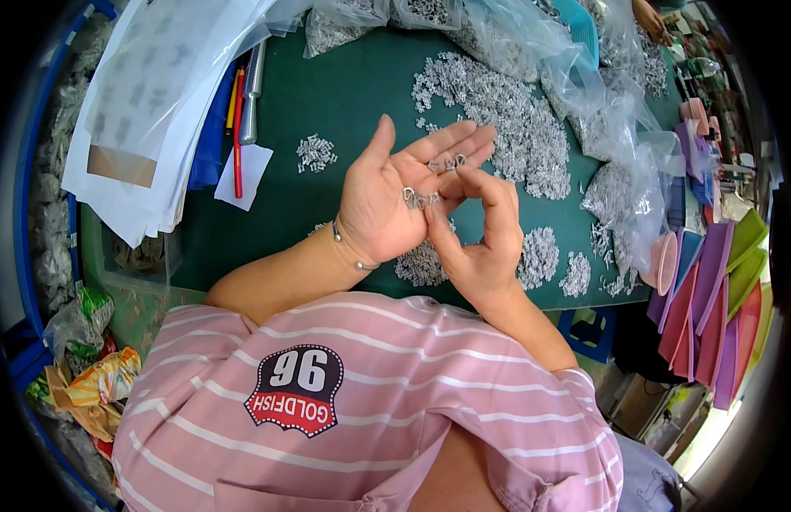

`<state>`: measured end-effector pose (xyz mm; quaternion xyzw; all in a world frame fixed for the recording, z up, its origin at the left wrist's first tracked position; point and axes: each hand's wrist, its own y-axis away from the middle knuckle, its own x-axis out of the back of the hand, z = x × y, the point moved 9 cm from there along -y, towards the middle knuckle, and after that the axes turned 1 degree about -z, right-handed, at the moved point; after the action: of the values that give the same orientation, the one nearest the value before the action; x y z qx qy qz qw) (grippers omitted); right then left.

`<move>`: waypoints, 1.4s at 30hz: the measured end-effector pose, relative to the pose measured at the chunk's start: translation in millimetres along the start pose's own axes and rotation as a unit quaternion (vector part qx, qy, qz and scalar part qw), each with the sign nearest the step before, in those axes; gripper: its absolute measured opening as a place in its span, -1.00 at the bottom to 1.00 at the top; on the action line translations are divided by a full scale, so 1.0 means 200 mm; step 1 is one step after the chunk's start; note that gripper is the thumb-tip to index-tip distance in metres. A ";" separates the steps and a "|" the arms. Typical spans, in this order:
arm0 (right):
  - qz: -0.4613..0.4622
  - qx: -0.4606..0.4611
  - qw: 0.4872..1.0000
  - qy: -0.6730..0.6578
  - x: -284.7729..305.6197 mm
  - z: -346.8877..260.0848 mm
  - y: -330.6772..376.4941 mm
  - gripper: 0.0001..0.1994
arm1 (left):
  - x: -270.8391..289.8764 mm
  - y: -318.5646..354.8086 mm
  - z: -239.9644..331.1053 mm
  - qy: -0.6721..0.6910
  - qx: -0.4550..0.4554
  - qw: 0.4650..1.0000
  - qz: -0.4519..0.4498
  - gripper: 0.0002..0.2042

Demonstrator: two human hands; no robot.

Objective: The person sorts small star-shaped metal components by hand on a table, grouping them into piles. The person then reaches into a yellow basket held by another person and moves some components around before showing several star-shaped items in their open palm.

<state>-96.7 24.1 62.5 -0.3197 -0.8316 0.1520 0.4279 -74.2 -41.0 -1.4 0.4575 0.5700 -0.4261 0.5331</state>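
Observation:
My left hand (382, 205) is turned palm up above the green table, its fingers stretched out. A few small silvery metal pieces (412, 198) lie on its palm, and more of the same sit on its fingers. Over that palm, my right hand (489, 243) is closed in a pinch, thumb and index finger at one of the pieces; their tips partly cover it. A large heap of the metal pieces (506, 111) spreads beyond my hands. A small pile (316, 154) lies to the left, and other piles (538, 258) lie to the right, with one partly hidden under my hands.
Clear plastic bags of metal pieces (617, 205) line the table's far and right sides. Papers in plastic (122, 77), a red pen (237, 145) and a silver tool (253, 94) lie at left. Colourful plastic bins (711, 307) stand at right. Another person's hand (651, 21) shows at far right.

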 end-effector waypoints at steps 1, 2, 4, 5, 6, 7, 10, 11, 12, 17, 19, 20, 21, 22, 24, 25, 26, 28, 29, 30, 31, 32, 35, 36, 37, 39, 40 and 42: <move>0.002 -0.001 1.000 0.001 0.00 0.00 0.00 -0.53 | 0.00 0.00 0.00 0.003 0.000 1.000 -0.001 -0.27; 0.005 -0.003 1.000 0.002 0.00 0.00 0.00 -0.54 | 0.00 0.00 0.00 0.007 -0.001 1.000 -0.002 -0.27; 0.005 -0.002 1.000 0.001 0.00 -0.01 0.00 -0.54 | 0.01 0.00 0.00 0.003 0.000 1.000 -0.005 -0.27; 0.004 -0.002 1.000 0.000 0.00 -0.01 0.00 -0.54 | 0.01 0.00 0.00 0.002 0.000 1.000 -0.006 -0.27; 0.006 -0.002 1.000 -0.002 0.00 -0.01 0.00 -0.54 | 0.01 0.00 0.00 0.003 0.001 1.000 -0.004 -0.27; 0.007 -0.002 1.000 -0.004 0.00 -0.01 0.00 -0.54 | 0.01 0.00 0.00 0.004 0.002 1.000 -0.003 -0.27; 0.008 -0.002 1.000 -0.011 0.00 0.00 0.00 -0.54 | 0.01 0.00 -0.01 0.003 0.002 1.000 -0.001 -0.27; 0.008 -0.002 1.000 -0.014 0.00 0.00 0.00 -0.54 | 0.01 0.00 -0.01 0.002 0.002 1.000 -0.001 -0.27; 0.007 -0.005 1.000 -0.017 0.00 0.00 0.00 -0.54 | 0.01 0.00 -0.01 0.005 0.002 1.000 -0.003 -0.27; 0.002 -0.020 1.000 -0.018 -0.01 0.02 0.02 -0.55 | 0.01 0.00 -0.01 0.010 0.003 1.000 -0.001 -0.26; 0.008 -0.025 0.999 -0.023 -0.01 0.03 0.03 -0.55 | 0.01 0.00 -0.01 0.010 0.002 1.000 -0.002 -0.26; 0.011 -0.028 0.999 -0.025 -0.01 0.04 0.03 -0.55 | 0.01 0.00 -0.01 0.009 0.002 1.000 -0.003 -0.26; 0.010 -0.029 0.999 -0.028 -0.01 0.04 0.03 -0.56 | 0.02 0.00 -0.01 0.011 0.002 1.000 -0.002 -0.26; 0.010 -0.030 0.999 -0.032 -0.01 0.03 0.03 -0.56 | 0.01 0.00 -0.01 0.012 0.001 1.000 -0.002 -0.26; 0.009 -0.032 0.999 -0.034 -0.01 0.03 0.02 -0.57 | 0.01 0.00 -0.01 0.009 0.000 1.000 -0.001 -0.26; 0.007 -0.032 0.999 -0.033 -0.01 0.03 0.02 -0.57 | 0.02 0.00 -0.01 0.004 0.000 1.000 -0.002 -0.26; 0.005 -0.033 0.999 -0.033 -0.01 0.03 0.02 -0.58 | 0.02 0.00 0.00 0.000 -0.001 1.000 -0.002 -0.26; 0.006 -0.034 0.999 -0.029 -0.01 0.03 0.03 -0.59 | 0.02 0.00 -0.01 0.004 0.001 1.000 0.001 -0.26; 0.006 -0.034 0.999 -0.028 -0.01 0.04 0.03 -0.59 | 0.03 0.00 -0.01 0.006 0.003 1.000 0.002 -0.26; 0.007 -0.036 0.999 -0.031 -0.01 0.04 0.03 -0.60 | 0.03 0.00 -0.01 0.003 0.003 1.000 0.003 -0.26; 0.009 -0.039 0.999 -0.034 -0.01 0.05 0.03 -0.60 | 0.03 0.00 -0.01 -0.001 0.002 1.000 0.003 -0.26; 0.011 -0.041 0.998 -0.037 -0.01 0.06 0.04 -0.61 | 0.03 0.00 -0.01 -0.005 0.002 1.000 0.003 -0.26; 0.040 -0.042 0.995 -0.077 0.01 0.06 0.06 -0.65 | 0.02 -0.01 -0.01 0.012 0.003 1.000 -0.004 -0.27; 0.024 0.005 0.997 -0.072 0.01 0.01 0.05 -0.66 | 0.03 -0.01 -0.01 0.012 0.003 1.000 -0.002 -0.27; 0.007 0.052 0.996 -0.067 0.02 -0.05 0.02 -0.67 | 0.03 -0.01 -0.01 0.013 0.002 1.000 -0.001 -0.27; -0.021 0.111 0.992 -0.061 0.01 -0.11 0.02 -0.69 | 0.04 -0.01 0.00 0.012 0.002 1.000 0.000 -0.27; -0.032 0.124 0.990 -0.061 0.00 -0.12 0.03 -0.70 | 0.04 -0.01 -0.01 0.010 0.004 1.000 -0.001 -0.27; -0.028 0.118 0.991 -0.063 0.00 -0.11 0.03 -0.71 | 0.04 -0.01 -0.01 0.008 0.004 1.000 -0.002 -0.27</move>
<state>-75.9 27.9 72.7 -0.2337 -0.8418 0.2570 0.4132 -76.1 -39.4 -9.0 0.4619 0.5739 -0.4254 0.5257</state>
